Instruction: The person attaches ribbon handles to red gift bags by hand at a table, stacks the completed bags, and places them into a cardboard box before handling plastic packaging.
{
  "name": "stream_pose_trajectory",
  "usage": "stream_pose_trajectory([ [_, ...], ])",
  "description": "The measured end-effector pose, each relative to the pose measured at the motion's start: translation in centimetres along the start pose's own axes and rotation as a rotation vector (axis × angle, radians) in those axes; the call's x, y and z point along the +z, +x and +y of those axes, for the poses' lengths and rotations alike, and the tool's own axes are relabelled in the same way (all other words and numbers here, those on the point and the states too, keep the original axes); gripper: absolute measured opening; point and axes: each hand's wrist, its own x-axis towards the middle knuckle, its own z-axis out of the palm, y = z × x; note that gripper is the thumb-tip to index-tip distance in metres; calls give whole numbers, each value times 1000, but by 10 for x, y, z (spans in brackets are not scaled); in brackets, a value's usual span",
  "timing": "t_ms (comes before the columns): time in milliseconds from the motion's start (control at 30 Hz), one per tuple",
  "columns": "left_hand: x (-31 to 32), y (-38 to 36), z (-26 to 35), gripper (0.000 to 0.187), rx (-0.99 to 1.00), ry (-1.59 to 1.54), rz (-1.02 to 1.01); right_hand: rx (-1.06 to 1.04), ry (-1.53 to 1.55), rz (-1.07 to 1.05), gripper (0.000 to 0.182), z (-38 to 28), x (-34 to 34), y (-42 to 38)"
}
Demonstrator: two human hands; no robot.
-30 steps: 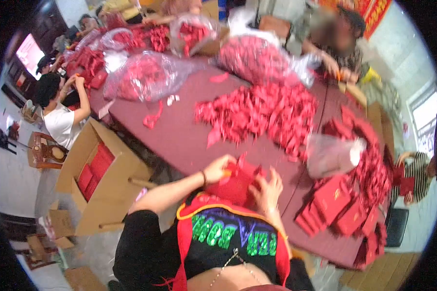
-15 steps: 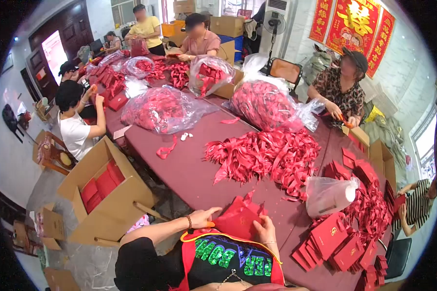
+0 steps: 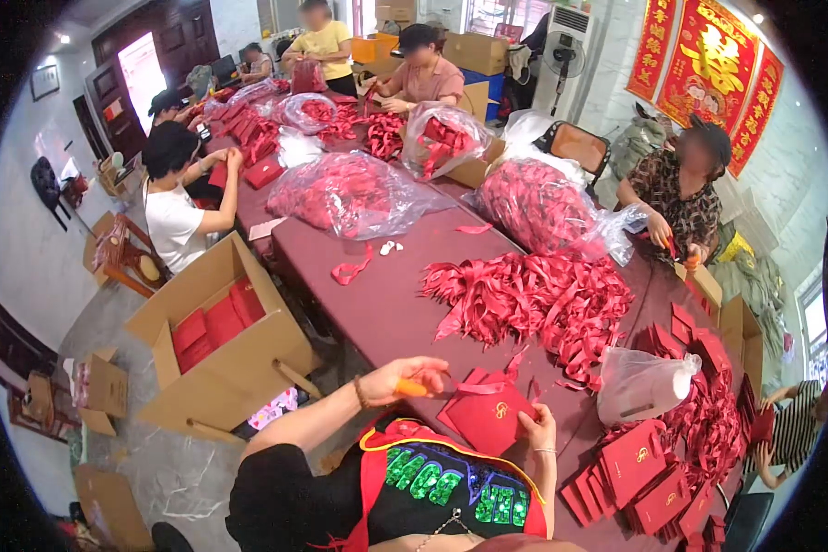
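Note:
My left hand (image 3: 416, 377) is closed around an orange-handled tool (image 3: 410, 387), just left of a red gift bag (image 3: 493, 414) with a gold emblem. The tool's working end is too small to make out. At its right edge the bag is gripped by my right hand (image 3: 539, 427), thumb on the front. A red ribbon (image 3: 488, 386) lies across the bag's upper part, and another red bag edge shows behind it. Beyond my hands is a big heap of red ribbons (image 3: 534, 304) on the table.
Stacked red bags (image 3: 639, 460) and a clear plastic bag with a white roll (image 3: 649, 386) are to the right. An open carton (image 3: 294, 340) of red packs stands left of the table (image 3: 377, 313). Plastic sacks (image 3: 350, 193) lie farther back. Several people work around the table.
My left hand has moved up off the bag with the tool. The bag's emblem side now faces up in my right hand. The whole view has shifted with my head.

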Motion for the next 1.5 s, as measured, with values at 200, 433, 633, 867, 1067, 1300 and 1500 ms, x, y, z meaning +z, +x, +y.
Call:
stream_pose_trajectory([
  [200,-7,40,11,29,189,1275,5,-9,-45,-107,17,-13,50,0],
  [433,43,73,-29,30,-48,1137,-73,-115,-342,-59,19,-29,77,13],
  [633,29,89,-84,16,287,1331,-118,-95,-389,-113,26,-1,52,22],
  [867,33,92,-92,19,282,1150,-62,-148,-754,-32,29,-47,58,-1],
  [1067,26,93,-92,16,205,1305,-8,-107,-659,-46,21,-22,53,13],
  [1300,5,110,-113,13,264,1308,168,-1,-56,-208,16,-39,65,6],
  [1500,3,100,-91,13,262,1123,236,247,54,-136,25,-29,58,1],
])
